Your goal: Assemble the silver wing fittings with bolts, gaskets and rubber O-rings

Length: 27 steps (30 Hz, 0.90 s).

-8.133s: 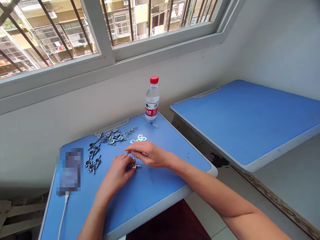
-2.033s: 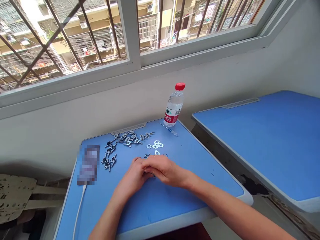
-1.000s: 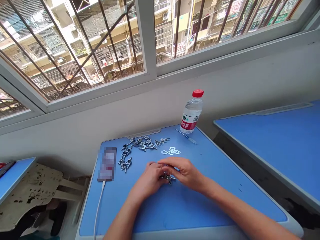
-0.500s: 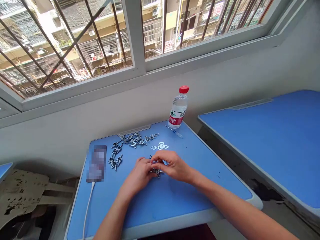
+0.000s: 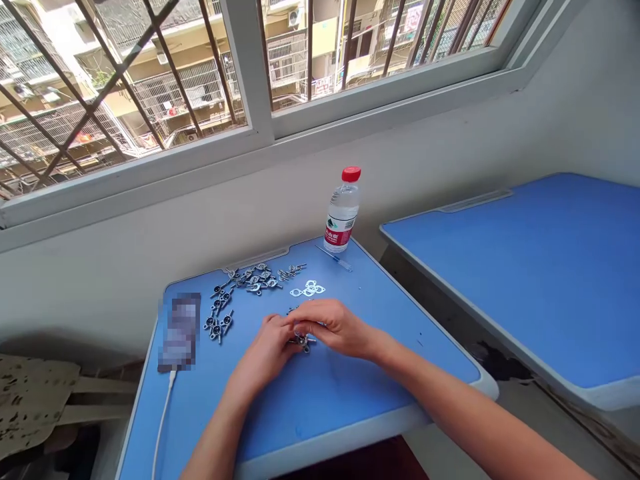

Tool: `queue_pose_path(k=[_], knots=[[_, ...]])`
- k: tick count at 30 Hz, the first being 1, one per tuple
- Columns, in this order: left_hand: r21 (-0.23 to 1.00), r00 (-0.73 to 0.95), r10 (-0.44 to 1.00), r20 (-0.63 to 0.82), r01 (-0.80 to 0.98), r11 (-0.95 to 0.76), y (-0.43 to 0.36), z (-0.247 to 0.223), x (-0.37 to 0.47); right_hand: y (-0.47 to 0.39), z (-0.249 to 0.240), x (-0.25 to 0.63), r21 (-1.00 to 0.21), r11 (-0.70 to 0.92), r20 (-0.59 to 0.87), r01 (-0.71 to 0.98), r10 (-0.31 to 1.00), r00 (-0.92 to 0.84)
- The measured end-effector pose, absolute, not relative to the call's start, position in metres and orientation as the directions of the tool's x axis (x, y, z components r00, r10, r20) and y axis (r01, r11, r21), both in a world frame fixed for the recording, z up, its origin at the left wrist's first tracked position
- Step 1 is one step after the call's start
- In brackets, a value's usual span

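Note:
My left hand [image 5: 273, 343] and my right hand [image 5: 333, 323] meet over the blue desk [image 5: 345, 407], fingertips touching. Both are closed, fingers bent together around something small that they mostly hide. A small metal part [image 5: 304, 343] with short arms shows just under the fingertips; whether it is held or lies on the desk I cannot tell. Behind the hands lie several flat silver plates with holes [image 5: 310, 288]. Farther left are several metal fittings [image 5: 257, 277] in a loose pile, and several more with black round centres [image 5: 217, 323].
A water bottle [image 5: 341, 217] with a red cap stands at the desk's back corner, a thin blue pen-like tool [image 5: 336, 259] before it. On the left lies a phone [image 5: 181, 330] with a white cable [image 5: 163, 413]. A second blue desk [image 5: 525, 267] stands to the right.
The view has shifted slightly, so everything sits a little farther left. My right-hand fingers have closed down nearer to the left fingertips.

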State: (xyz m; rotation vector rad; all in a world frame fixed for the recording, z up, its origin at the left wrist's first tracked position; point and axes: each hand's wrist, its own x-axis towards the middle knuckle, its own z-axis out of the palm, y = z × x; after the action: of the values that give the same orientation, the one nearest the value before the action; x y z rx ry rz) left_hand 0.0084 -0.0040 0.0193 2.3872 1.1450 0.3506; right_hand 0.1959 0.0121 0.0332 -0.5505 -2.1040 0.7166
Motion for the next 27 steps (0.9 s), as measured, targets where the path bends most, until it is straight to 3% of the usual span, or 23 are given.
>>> queue_pose_path(k=[8, 14, 21, 27], knots=[[0.498, 0.637, 0.767, 0.074, 0.643, -0.582, -0.004, 0.016, 0.008, 0.009, 0.032, 0.190, -0.586, 0.780, 0.631, 0.219, 0.609, -0.480], [0.504, 0.627, 0.778, 0.035, 0.661, -0.556, -0.001, 0.014, 0.008, 0.012, 0.028, 0.190, -0.680, 0.694, 0.571, 0.236, 0.703, -0.424], [0.521, 0.632, 0.774, 0.024, 0.653, -0.549, 0.000, 0.015, 0.006, 0.016, 0.035, 0.201, -0.717, 0.689, 0.508, 0.109, 0.623, -0.595], [0.525, 0.635, 0.772, -0.007, 0.660, -0.538, -0.004, 0.018, 0.005, 0.012, 0.040, 0.205, -0.760, 0.640, 0.426, 0.112, 0.621, -0.658]])
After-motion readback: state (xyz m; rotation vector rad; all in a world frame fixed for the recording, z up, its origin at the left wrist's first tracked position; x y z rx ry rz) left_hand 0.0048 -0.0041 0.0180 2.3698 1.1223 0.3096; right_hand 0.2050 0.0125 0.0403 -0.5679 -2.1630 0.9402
